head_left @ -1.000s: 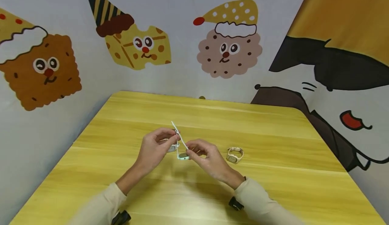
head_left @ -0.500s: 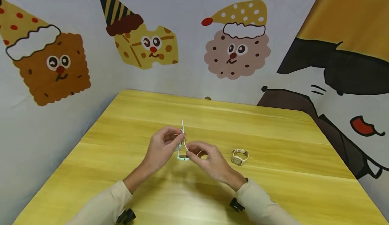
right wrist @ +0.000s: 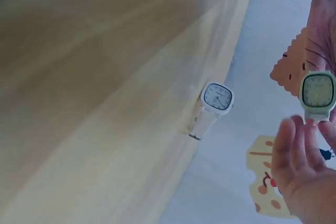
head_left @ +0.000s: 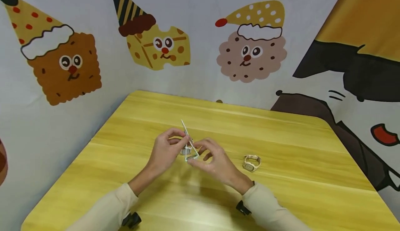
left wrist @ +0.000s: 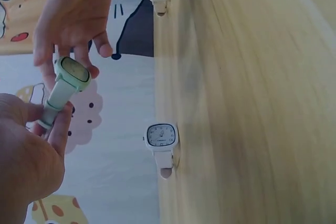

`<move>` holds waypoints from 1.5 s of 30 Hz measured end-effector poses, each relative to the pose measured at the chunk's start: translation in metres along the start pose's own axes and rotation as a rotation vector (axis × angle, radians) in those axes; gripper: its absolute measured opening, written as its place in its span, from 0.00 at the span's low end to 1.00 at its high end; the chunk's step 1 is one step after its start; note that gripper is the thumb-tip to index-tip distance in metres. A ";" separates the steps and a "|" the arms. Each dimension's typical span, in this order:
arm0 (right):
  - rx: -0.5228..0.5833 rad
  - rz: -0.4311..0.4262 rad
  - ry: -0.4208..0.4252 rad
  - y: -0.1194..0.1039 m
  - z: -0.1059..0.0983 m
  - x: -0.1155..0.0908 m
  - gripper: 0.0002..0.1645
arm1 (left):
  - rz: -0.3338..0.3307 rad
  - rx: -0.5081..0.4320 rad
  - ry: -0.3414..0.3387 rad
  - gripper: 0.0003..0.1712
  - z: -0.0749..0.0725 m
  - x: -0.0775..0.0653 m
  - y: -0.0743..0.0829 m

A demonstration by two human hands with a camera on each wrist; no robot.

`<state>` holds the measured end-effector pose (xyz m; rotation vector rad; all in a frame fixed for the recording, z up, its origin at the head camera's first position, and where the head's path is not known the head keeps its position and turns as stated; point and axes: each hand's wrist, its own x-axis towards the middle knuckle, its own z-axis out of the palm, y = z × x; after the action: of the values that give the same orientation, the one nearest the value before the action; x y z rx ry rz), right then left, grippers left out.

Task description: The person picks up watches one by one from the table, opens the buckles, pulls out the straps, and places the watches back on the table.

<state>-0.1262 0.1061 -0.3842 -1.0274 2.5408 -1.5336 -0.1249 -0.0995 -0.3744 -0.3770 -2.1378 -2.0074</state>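
Watches number three: one green watch, one white watch and one cream watch. There are two hands, one left hand and one right hand. Sleeves make two: one left sleeve, one right sleeve. One table shows. The wall has three whole food pictures: one square biscuit, one cheese wedge, one round cookie. Hats on these foods total three: one red-dotted hat, one striped hat, one white-dotted hat.
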 end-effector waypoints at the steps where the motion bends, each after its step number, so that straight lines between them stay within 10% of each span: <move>1: -0.018 -0.011 -0.013 -0.001 0.001 0.001 0.30 | -0.001 -0.008 0.017 0.05 -0.002 0.000 0.000; 26: 0.053 -0.160 0.141 0.007 -0.004 -0.006 0.21 | -0.071 -0.086 0.051 0.07 0.021 0.003 0.002; 45: 0.013 -0.198 0.190 0.009 -0.005 -0.002 0.19 | -0.021 0.032 -0.073 0.05 0.014 -0.005 0.009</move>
<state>-0.1309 0.1141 -0.3893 -1.2202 2.6132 -1.7741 -0.1173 -0.0858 -0.3685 -0.4318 -2.2228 -1.9976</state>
